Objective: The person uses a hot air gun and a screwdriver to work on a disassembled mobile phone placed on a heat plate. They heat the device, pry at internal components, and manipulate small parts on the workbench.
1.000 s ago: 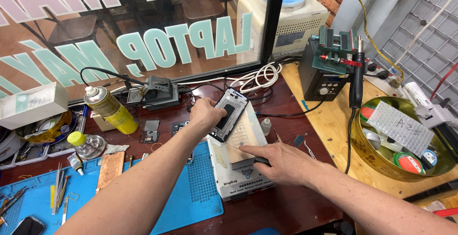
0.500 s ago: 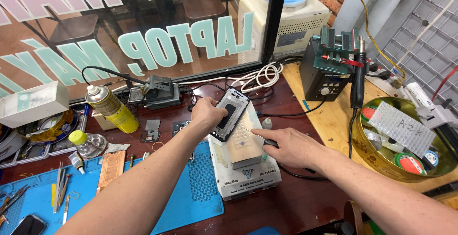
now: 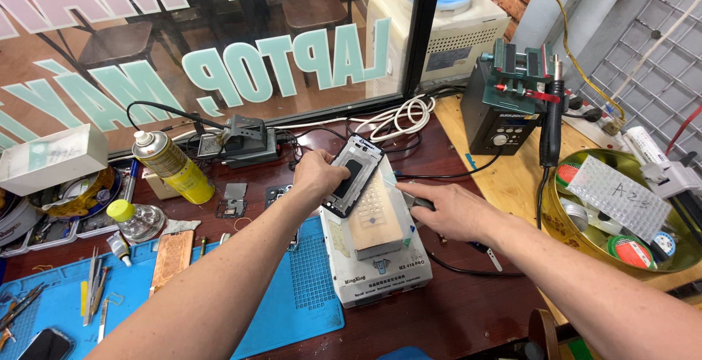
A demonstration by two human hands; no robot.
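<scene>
Phone frame is gripped by left hand, tilted over far end of white heating station. Thin metal tool is pinched by right hand, beside station's right edge.

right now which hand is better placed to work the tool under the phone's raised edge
Right. The right hand holds the thin tool pointed at the phone, while the left hand props it tilted.

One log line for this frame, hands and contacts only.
left hand: holds phone frame tilted | right hand: grips thin tool | below: heating plate
</scene>
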